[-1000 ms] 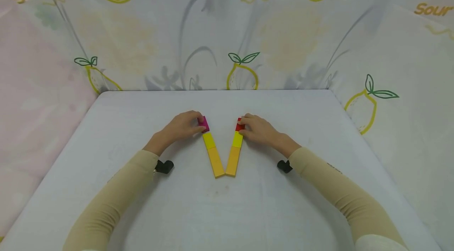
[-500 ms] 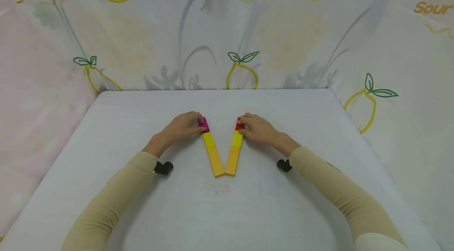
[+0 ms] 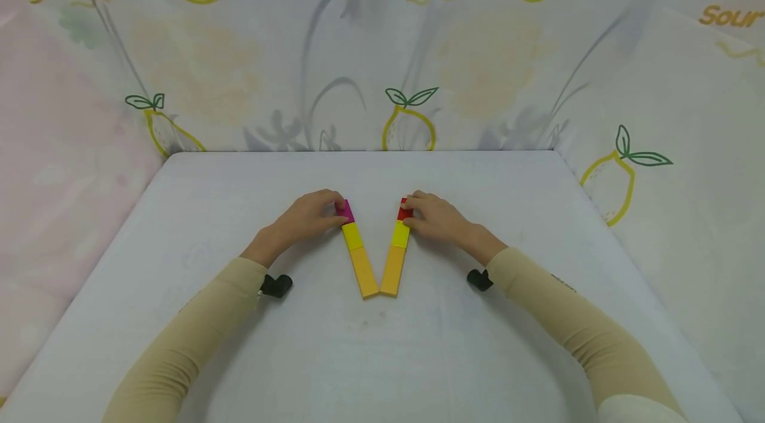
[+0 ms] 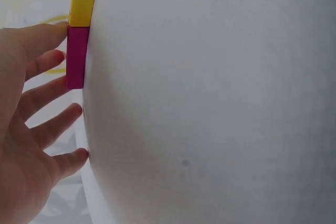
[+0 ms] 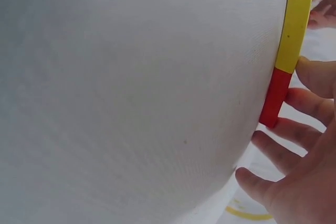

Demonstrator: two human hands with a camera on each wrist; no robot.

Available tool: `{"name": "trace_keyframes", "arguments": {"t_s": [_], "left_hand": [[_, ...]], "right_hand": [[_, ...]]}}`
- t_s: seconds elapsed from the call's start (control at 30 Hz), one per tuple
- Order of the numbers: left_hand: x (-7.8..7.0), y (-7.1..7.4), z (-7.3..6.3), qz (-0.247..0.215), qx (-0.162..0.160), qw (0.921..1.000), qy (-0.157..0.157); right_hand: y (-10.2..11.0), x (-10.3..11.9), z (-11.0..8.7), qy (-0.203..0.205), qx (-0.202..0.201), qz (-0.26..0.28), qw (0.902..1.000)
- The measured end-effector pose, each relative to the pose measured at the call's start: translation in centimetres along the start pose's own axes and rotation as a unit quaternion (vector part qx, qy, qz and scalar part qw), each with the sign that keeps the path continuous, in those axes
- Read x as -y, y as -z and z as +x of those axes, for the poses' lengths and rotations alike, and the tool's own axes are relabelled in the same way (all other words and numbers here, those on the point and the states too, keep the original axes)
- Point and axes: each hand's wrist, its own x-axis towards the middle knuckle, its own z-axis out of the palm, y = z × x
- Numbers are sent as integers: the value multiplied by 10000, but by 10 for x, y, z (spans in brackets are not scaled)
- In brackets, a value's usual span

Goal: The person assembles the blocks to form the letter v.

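Two rows of flat blocks lie on the white table in a V, their near ends meeting. Between its thumb and fingers, my left hand [image 3: 309, 214] pinches the magenta block [image 4: 76, 59] at the far end of the left row. A yellow block [image 3: 352, 236] and a longer orange block [image 3: 363, 273] continue that row. The right row has a red block [image 5: 275, 98] farthest away, then a yellow block [image 5: 294, 30] and a long orange block [image 3: 392, 272]. My right hand [image 3: 438, 219] pinches the red block, with its thumb by the joint to the yellow one.
The white table [image 3: 382, 370] ends at a back edge against a cloth backdrop [image 3: 478, 64] printed with lemons. A dark wrist-worn piece [image 3: 277, 285] hangs under the left wrist and another dark piece [image 3: 479, 279] under the right.
My left hand and the magenta block have shifted very slightly right and toward me. The right hand and the other blocks look still.
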Motion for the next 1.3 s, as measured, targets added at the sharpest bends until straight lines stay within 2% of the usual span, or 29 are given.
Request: {"name": "trace_keyframes", "arguments": {"t_s": [0.5,0.7,0.93,1.3], "left_hand": [[-5,4,-5,-152,18,9999,-59],[-11,1,-6,-220,130,9997,42],[-13,-4,-8,-220,71,9997,125],[-13,-6,-8,-89,-131,9998,-137]], "right_hand": [[3,5,0,99,-95,56,9999],[4,7,1,-180,26,142,9997],[6,10,1,-317,186,77,9993],[7,12,0,-481,97,33,9988]]}}
